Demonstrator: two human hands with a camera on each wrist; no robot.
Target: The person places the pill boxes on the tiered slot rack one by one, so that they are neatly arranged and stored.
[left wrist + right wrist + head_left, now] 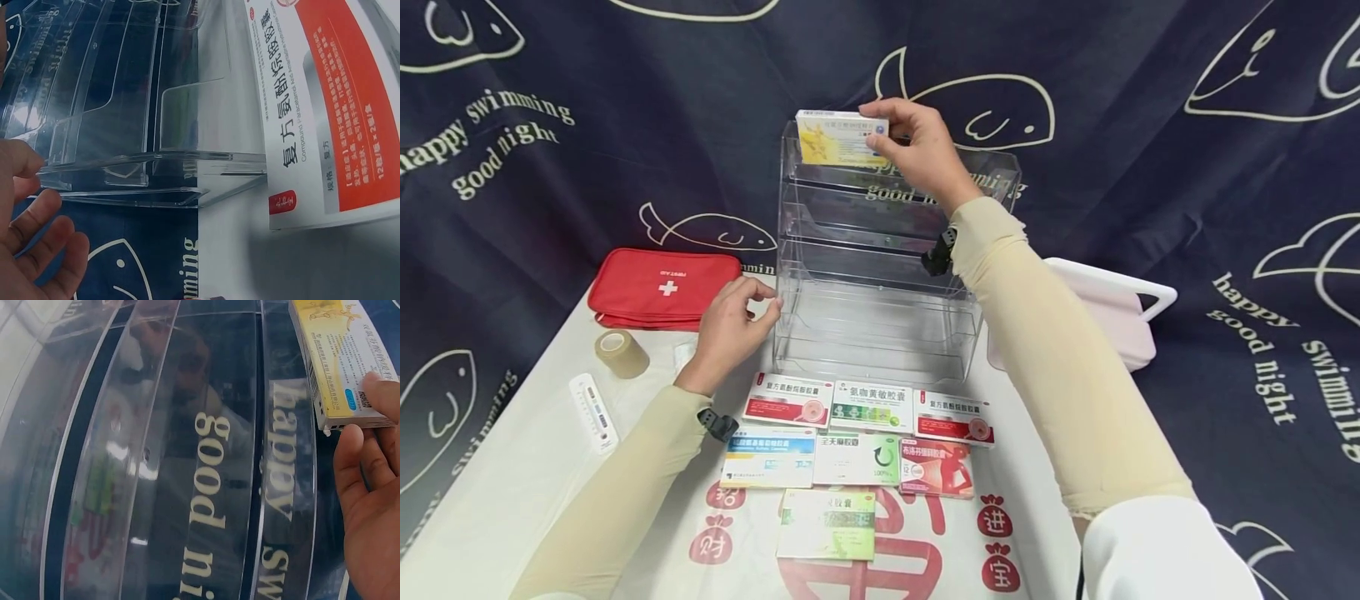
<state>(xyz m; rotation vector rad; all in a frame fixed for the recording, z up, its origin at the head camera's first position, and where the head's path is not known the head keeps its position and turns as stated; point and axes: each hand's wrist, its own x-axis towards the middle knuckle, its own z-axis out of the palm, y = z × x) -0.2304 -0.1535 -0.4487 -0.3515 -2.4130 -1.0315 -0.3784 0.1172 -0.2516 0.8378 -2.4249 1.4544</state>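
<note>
My right hand (919, 148) pinches the right end of a yellow-and-white medicine box (842, 140) between thumb and fingers, at the top tier of a clear acrylic display rack (880, 333). In the right wrist view the same medicine box (340, 362) is tilted above the rack's tiers. At the rack's lower left side, my left hand (730, 325) has thumb and forefinger at the clear side edge and appears to pinch it. The left wrist view shows the other fingers (65, 256) loosely bent beside that edge. Several medicine boxes (857, 460) lie in rows before the rack.
A red first-aid pouch (662, 287), a roll of tan tape (622, 354) and a white test cassette (593, 414) lie left on the white table (512, 500). A pale pink item with a white handle (1120, 325) stands right. Dark fish-print cloth (700, 100) hangs behind.
</note>
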